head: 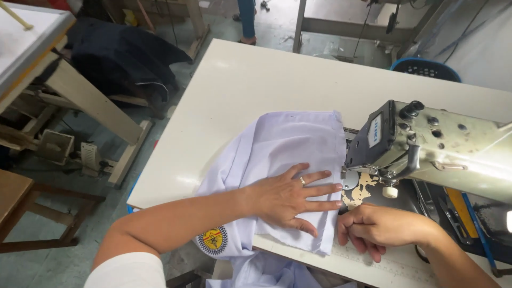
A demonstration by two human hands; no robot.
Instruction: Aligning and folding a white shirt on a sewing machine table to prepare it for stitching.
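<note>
A pale lilac-white garment (288, 149) lies on the cream sewing table (240, 85), its right edge under the head of a grey sewing machine (426, 144). My left hand (290, 197) lies flat on the cloth, fingers spread and pointing toward the needle, a ring on one finger. My right hand (373, 229) rests curled at the cloth's lower right edge, just in front of the worn needle plate (360, 189); its fingers pinch the fabric edge. A round yellow badge (213, 240) is sewn on the part hanging off the table's front edge.
Dark fabric (122, 53) is heaped on a wooden frame at left, beside a white-topped table (26, 32). A blue basket (425, 68) stands behind the machine. A person's legs (246, 21) are at the far end. A brown stool (16, 197) sits lower left.
</note>
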